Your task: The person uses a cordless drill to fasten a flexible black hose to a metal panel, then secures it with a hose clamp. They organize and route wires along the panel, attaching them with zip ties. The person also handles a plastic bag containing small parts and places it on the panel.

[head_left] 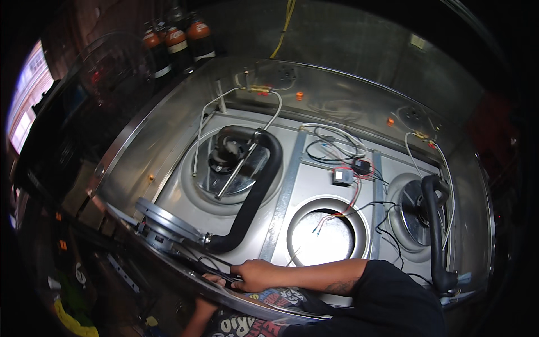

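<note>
Black cables (225, 273) lie at seven o'clock of an open metal housing (135, 154), just inside its near rim (247, 305); twelve is taken at the far wall. The right hand (254, 275) is closed, fingers curled round the cables and pressed together. The left hand (212, 279) sits just beside it, towards eight o'clock, its visible fingers at the cables; how far it is open, and whether it grips, cannot be told.

Hidden or unclear: the rim cuts across the left hand and wrist; the right fingertips are turned out of view; the cable ends are lost in shadow. A black sleeve (393, 297) covers part of the near edge at five o'clock. Surroundings beyond the left wall are too dark to itemise.

Housing contents, outward from the hands: a round grey unit (171, 220) tilted against the rim at eight o'clock; a thick black hose (261, 194) bending from beside that unit up to nine o'clock, over a polished disc (209, 185); a round opening (361, 238) at five, bright inside, with loose wire ends over it; two small black boxes (352, 172) between two and three; a cable coil (342, 137) at one; a second hose (433, 224) between three and four. Outside, at eleven, stand dark cylinders (178, 45) with orange tops
</note>
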`<state>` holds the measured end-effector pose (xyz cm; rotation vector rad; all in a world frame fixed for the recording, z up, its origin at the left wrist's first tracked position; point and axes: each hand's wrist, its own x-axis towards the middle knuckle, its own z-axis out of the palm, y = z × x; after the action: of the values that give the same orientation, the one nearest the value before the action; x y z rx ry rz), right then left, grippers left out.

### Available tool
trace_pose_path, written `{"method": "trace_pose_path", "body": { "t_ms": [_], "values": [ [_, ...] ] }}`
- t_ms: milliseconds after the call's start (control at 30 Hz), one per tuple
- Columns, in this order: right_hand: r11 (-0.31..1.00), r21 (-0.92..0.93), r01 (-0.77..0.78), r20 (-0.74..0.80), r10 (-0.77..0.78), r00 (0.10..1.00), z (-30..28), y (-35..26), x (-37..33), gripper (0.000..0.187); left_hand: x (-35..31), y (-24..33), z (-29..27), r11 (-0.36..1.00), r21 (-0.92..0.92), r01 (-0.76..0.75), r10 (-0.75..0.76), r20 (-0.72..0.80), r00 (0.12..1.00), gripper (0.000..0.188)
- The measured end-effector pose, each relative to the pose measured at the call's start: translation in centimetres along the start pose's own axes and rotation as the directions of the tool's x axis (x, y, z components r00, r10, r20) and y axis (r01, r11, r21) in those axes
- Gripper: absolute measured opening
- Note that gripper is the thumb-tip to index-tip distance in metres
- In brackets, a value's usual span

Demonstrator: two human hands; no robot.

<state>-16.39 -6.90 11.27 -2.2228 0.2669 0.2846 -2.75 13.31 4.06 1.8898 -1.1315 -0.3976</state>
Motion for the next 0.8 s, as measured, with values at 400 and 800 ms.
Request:
{"method": "trace_pose_path", "body": {
  "t_ms": [400,800],
  "values": [
    [0.996,0.079,-0.046,0.025,0.044,0.999,-1.9,1.2,0.0,0.037,2.2,4.3,-1.2,0.969,-0.203,0.142,-0.174,-0.149,0.973,0.009],
    [0.872,0.482,-0.080,0.257,-0.054,0.965,-3.1,-2.0,-0.4,0.033,4.8,3.8,-1.4,0.941,0.303,-0.152,0.198,-0.129,0.972,0.007]
  ]
}}
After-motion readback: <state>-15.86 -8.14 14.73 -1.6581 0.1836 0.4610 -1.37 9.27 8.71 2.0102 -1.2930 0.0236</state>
